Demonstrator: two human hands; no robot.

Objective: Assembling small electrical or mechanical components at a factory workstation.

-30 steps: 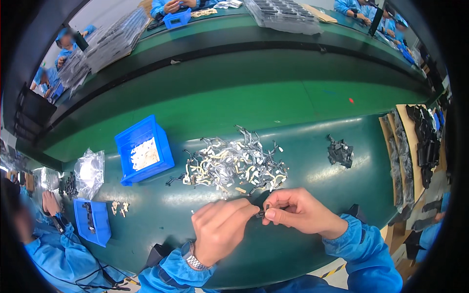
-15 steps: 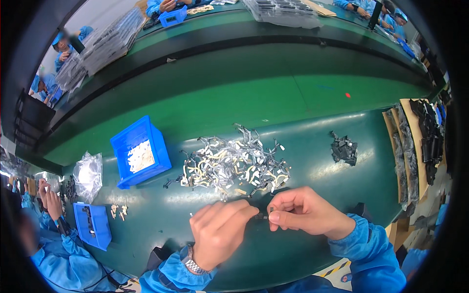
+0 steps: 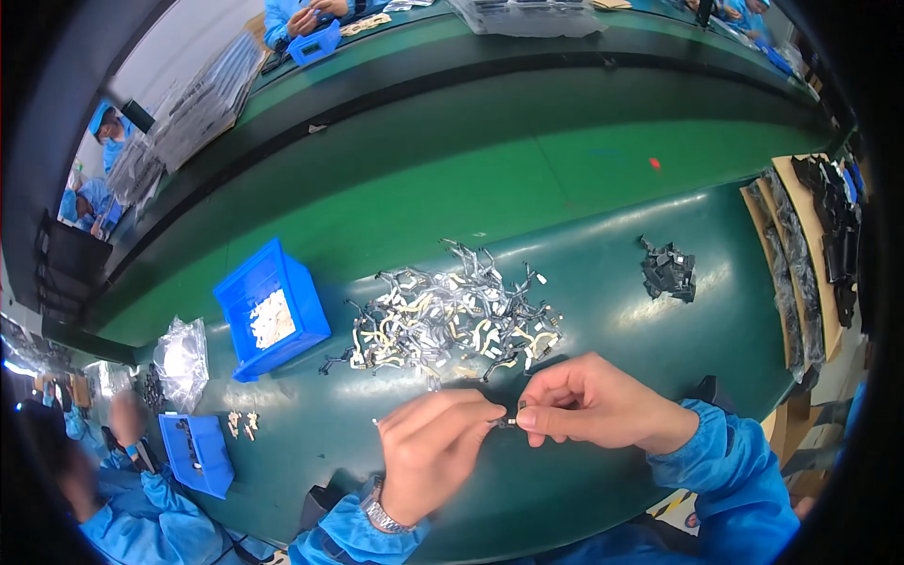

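My left hand (image 3: 433, 452) is closed in a pinch on a small dark piece with a pale end (image 3: 507, 423), which looks like the end of a short cable. A tiny white tip (image 3: 376, 421) shows at the far side of that hand. Facing it, my right hand (image 3: 593, 405) pinches a small black part (image 3: 523, 406) between thumb and forefinger, the two pieces meeting or nearly so. Fingers hide most of both. Just beyond my hands lies a tangled heap of short cables (image 3: 452, 315) with white connectors. A pile of small black parts (image 3: 669, 271) sits farther right.
Left of the heap stands a blue bin (image 3: 315, 311) with cream-coloured pieces; nearby are a clear plastic bag (image 3: 181, 363), a smaller blue bin (image 3: 212, 457) and some loose cream pieces (image 3: 243, 425). Stacked cardboard sheets (image 3: 800, 264) edge the right. A co-worker's sleeve (image 3: 141, 513) is at left.
The view has shifted slightly. My hands keep their pinches, with the fingertips a little closer together. At the left, the co-worker's raised hand has moved lower.
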